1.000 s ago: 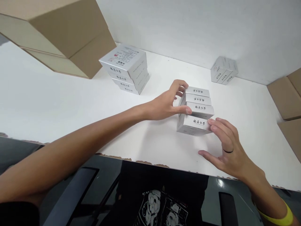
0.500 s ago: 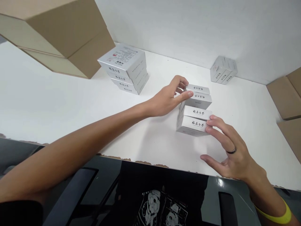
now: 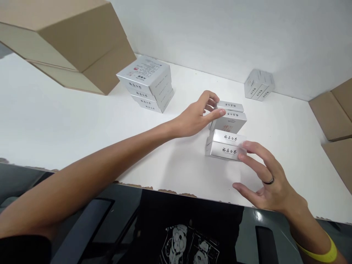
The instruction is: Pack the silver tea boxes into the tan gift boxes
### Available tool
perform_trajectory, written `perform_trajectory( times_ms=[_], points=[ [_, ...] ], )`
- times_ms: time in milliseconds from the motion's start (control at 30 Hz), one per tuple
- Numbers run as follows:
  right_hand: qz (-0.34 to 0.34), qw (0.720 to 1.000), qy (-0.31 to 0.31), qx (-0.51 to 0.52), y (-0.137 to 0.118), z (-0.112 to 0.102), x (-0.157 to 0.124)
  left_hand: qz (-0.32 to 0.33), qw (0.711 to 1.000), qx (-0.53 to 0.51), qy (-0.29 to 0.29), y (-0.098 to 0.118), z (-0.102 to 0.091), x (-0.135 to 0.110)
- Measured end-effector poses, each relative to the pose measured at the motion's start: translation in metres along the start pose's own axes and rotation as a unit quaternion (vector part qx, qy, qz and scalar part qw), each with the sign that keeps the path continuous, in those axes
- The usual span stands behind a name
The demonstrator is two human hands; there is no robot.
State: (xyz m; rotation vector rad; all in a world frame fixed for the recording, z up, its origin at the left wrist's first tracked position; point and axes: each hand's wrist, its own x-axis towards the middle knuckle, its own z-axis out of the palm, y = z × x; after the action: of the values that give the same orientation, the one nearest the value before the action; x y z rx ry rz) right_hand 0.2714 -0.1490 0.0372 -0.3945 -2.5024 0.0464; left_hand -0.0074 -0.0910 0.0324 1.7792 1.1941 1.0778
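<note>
Two pairs of small silvery-white boxes with black lettering stand on the white table, one pair behind the other. My left hand (image 3: 199, 115) has its thumb and curled fingers round the left end of the back pair of boxes (image 3: 231, 116). Its farther fingertips are partly hidden. The front pair of boxes (image 3: 227, 145) stands nearer to me, with a gap opening between the pairs at the top. My right hand (image 3: 268, 176) touches the right end of the front pair with two fingertips. Its thumb is spread well apart, below the boxes.
A stack of similar silvery boxes (image 3: 147, 84) stands at the back left, beside large brown cartons (image 3: 82, 47). Three small boxes (image 3: 259, 85) stand together against the white wall. More brown cardboard (image 3: 334, 113) is at the right. The table's near edge (image 3: 170, 191) is chipped.
The front pair of boxes has come slightly towards me, showing more of the face of the box behind. My right hand has shifted a little left and down with it; my left hand stays nearly still.
</note>
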Motion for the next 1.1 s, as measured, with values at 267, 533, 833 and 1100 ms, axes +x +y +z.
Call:
perform_trajectory(
  times_ms=[267,533,833,1100],
  points=[
    [0.027,1.0,-0.012,-0.006,0.002,0.004,0.004,0.047,0.997,0.036,-0.055,-0.007,-0.004,-0.007],
    [0.047,0.998,-0.03,-0.041,0.006,0.009,0.008,0.08,0.993,0.063,-0.066,-0.01,-0.009,-0.01],
    [0.025,0.999,-0.036,0.029,0.012,0.005,0.011,0.098,0.989,0.073,-0.078,-0.005,-0.007,-0.006],
    [0.013,0.999,-0.033,0.005,0.012,0.003,0.009,0.086,0.989,0.063,-0.102,-0.014,-0.006,-0.006]
  ],
)
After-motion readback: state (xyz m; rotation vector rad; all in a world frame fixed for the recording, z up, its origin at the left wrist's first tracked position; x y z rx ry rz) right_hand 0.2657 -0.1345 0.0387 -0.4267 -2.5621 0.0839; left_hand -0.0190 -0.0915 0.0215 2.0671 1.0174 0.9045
